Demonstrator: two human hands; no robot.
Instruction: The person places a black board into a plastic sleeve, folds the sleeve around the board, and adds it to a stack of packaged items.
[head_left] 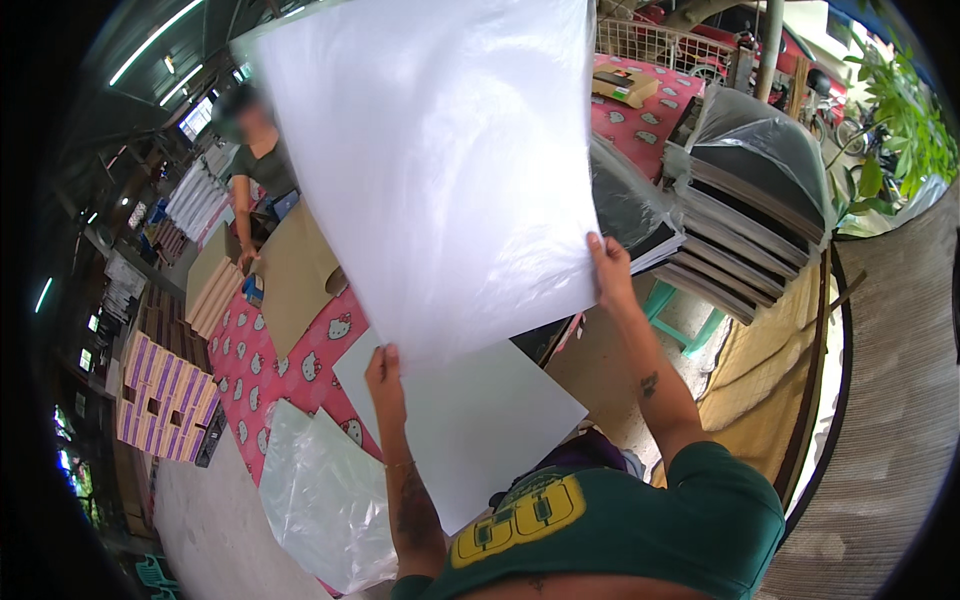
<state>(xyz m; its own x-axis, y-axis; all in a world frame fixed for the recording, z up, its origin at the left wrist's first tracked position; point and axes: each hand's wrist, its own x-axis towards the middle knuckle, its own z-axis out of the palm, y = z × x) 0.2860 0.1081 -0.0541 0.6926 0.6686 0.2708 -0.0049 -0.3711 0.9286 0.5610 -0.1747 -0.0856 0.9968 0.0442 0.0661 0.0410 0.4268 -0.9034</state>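
Observation:
A large white sheet in a clear plastic sleeve (440, 170) is raised in front of me, spanning the upper middle of the view. Its near left corner is pinched in my left hand (384, 370), fingers closed. My right hand (611, 268) grips the right edge near the lower right corner, thumb on the face towards me. Beneath it, a pale flat sheet (470, 430) lies close to my body, partly covered by the raised one. Left of my left forearm, a pile of clear plastic sleeves (325, 500) hangs over the table's near edge.
A pink patterned cloth (300, 375) covers the table. Across it, a person (262, 150) handles brown board (295, 285). Stacked boxes (165, 400) stand at left. Plastic-wrapped dark boards (745, 215) are piled at right, near a green stool (685, 325).

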